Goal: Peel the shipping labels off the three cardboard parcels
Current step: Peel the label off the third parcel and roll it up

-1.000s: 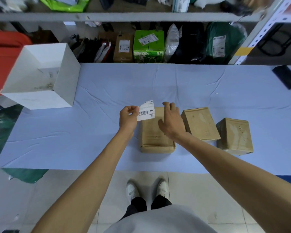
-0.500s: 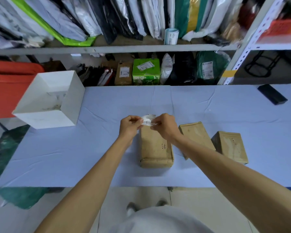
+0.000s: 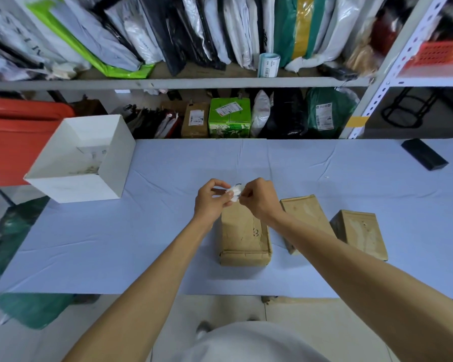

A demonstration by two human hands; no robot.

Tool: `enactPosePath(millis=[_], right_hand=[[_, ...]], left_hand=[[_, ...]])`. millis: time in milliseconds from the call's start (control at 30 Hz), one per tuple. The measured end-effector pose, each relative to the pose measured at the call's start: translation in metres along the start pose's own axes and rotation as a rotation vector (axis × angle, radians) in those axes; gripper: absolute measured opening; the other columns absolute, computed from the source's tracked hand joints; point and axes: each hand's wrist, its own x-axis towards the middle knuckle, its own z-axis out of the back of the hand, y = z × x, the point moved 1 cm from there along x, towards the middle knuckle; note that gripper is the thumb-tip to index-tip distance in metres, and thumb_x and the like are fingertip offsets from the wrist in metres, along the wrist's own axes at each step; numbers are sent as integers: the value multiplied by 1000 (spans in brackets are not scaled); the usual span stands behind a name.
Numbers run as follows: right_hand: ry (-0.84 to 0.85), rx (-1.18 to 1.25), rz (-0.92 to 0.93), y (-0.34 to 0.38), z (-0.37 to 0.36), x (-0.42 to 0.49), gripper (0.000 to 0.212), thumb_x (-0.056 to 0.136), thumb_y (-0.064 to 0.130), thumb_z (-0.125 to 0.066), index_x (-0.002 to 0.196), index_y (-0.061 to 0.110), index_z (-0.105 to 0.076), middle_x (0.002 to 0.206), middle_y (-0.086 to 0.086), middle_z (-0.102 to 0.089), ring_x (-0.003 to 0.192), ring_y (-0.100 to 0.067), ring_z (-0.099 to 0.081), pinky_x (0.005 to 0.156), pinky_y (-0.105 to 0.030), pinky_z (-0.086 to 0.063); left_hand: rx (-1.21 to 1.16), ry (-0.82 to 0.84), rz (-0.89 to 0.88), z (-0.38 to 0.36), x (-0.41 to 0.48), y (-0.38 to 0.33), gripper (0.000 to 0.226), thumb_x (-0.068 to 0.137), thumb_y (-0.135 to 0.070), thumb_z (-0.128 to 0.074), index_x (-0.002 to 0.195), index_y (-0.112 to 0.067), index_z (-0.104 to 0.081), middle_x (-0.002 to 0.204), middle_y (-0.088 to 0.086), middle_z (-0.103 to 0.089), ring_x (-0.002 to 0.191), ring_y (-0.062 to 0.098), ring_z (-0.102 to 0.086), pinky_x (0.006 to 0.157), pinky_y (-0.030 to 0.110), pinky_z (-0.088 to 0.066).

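While both hands meet in the middle of the frame, we see the left hand (image 3: 211,198) and the right hand (image 3: 259,198) pinching a small crumpled white paper label (image 3: 235,192) with curled fingers. The label is held over the far end of a brown cardboard parcel (image 3: 243,236) lying on the light blue desk (image 3: 141,244). A second brown parcel (image 3: 306,218) and a third brown parcel (image 3: 358,233) lie to its right. A white open box (image 3: 81,163) stands at the left.

An open box (image 3: 115,158) sits left of three parcels (image 3: 306,212) on the table (image 3: 115,244).
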Motion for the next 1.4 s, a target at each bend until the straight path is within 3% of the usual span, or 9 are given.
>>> enactPosePath(millis=[100,233,467,733,900,1067,1200,1300,1400], right_hand=[[-38,-61,50,2,0,0,5,81,4,-61,85,1,-65,75,-15,-67,62,-23,-55,53,-28,-38],[-52,-30,53,2,0,0,32,86,9,-62,114,9,-47,70,-9,-58,61,-23,-51,51,-30,-35],[-109,102,15,-1,4,2,18,88,2,-62,102,-1,-73,89,-15,-73,74,-18,-63,54,-10,-37],[-158,166,-27,8,8,3,21,88,0,-58,101,3,-75,111,-15,-61,97,-22,-61,81,-24,-51],[-116,177,-17,8,11,4,23,82,-6,-57,94,-1,-76,87,-17,-74,74,-17,-64,52,-4,-39],[-100,196,-3,11,5,3,29,84,-7,-53,101,-1,-75,97,-15,-74,89,-18,-68,59,-3,-42],[-36,245,33,16,4,4,28,84,-2,-53,99,2,-76,97,-11,-75,93,-17,-68,77,-26,-55],[-47,224,42,17,2,5,24,84,6,-56,98,4,-76,93,-9,-76,81,-9,-65,64,-15,-49],[-70,249,39,16,4,6,24,84,7,-58,99,6,-76,92,-7,-76,81,-7,-66,58,-4,-43]], left_hand=[[45,-2,-9,-3,1,-5,8,83,-7,-71,87,-10,-65,96,7,-67,92,19,-65,72,25,-57],[170,16,-14,-4,-2,-9,6,81,-24,-74,83,-23,-69,89,-5,-70,90,14,-67,82,29,-53],[145,66,-40,-8,-9,-4,19,77,-27,-79,91,-20,-68,93,-11,-69,87,10,-68,81,25,-53],[82,39,-86,-6,-6,-7,25,80,-30,-76,97,-14,-67,96,-6,-70,86,1,-67,70,12,-50],[57,74,-83,-3,-5,-2,23,78,-24,-78,95,-12,-68,96,-3,-71,92,8,-67,75,17,-53],[67,-21,-119,-1,-2,-1,13,75,-22,-80,82,-17,-69,83,-9,-71,80,3,-67,69,13,-53],[57,-76,-147,2,1,0,14,75,-18,-80,80,-17,-67,83,-2,-72,84,14,-70,77,23,-56],[56,-98,-145,3,2,-1,15,76,-16,-80,79,-18,-65,85,2,-71,85,19,-70,81,31,-57],[66,-114,-155,3,2,-3,16,75,-20,-80,78,-21,-65,81,-3,-71,81,14,-70,76,26,-58]])
